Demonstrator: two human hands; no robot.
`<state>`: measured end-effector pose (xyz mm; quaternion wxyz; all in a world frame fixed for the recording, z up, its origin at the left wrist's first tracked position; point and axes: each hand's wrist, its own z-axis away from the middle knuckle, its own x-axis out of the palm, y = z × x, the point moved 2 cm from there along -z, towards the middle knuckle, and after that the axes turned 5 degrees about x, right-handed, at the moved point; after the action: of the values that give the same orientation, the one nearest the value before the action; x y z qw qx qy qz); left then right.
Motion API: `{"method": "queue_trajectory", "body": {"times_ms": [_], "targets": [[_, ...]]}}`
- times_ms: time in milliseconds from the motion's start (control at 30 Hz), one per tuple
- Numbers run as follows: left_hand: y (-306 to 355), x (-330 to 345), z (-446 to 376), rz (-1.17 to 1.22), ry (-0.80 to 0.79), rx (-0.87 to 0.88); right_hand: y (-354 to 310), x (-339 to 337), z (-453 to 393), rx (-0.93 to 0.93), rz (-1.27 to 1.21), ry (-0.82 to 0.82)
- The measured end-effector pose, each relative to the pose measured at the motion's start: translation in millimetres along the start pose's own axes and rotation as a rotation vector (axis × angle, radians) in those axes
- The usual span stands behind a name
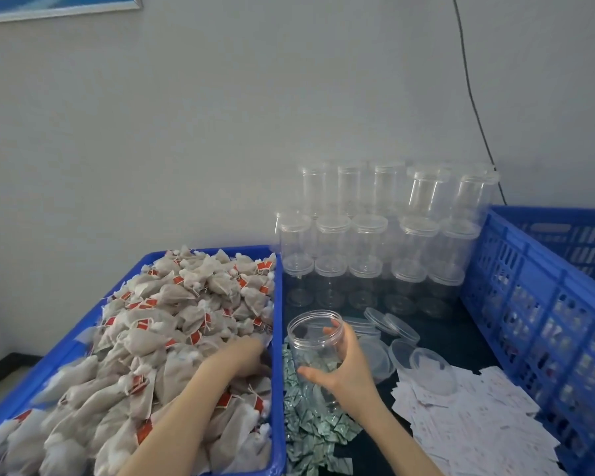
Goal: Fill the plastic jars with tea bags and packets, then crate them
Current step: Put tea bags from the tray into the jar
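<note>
— Holding what, on the right?

— Gripping an open jar with the right hand, fingers curled round its far side, thumb on the near side. Standing upright on the dark table, lid off, with a few packets lying at its bottom.

— And the left?

— Reaching into the tea bags heaped in the blue tray. Left hand buried among the bags at the tray's right edge, fingertips hidden and blurred; possibly closed on a bag, but impossible to tell from here.

— Near the jar?

— Just beside it, a strip of green packets running along the tray's right wall toward the near edge. Further right, white paper packets spread flat over the table. Between them, loose clear lids, some overlapping, one lying on the white packets.

— Behind?

— Stacked empty jars with lids on, three tiers high against the wall.

— And at the far right?

— A blue slatted crate, touching the table's right side, with things showing dimly through the slats. Down the wall behind it, a thin black cable.
</note>
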<state>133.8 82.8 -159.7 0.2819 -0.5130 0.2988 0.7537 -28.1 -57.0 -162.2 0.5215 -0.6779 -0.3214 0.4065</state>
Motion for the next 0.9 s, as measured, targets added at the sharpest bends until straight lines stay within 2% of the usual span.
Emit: {"method": "queue_trajectory", "body": {"times_ms": [233,367,667,833,900], "targets": [[-1,-4,10,0.149,-0.066,-0.009,5,6,2,0.023,-0.033,0.015],[7,-7,13,0.035,-0.040,0.027,6,8,2,0.026,-0.027,0.009],[3,-16,17,0.026,0.119,0.066,8,13,3,0.064,0.002,-0.021],[8,-8,17,-0.086,0.010,0.033,9,14,2,0.079,0.020,-0.033],[9,-7,16,-0.122,0.020,0.032,9,13,2,0.081,0.019,-0.032]]}}
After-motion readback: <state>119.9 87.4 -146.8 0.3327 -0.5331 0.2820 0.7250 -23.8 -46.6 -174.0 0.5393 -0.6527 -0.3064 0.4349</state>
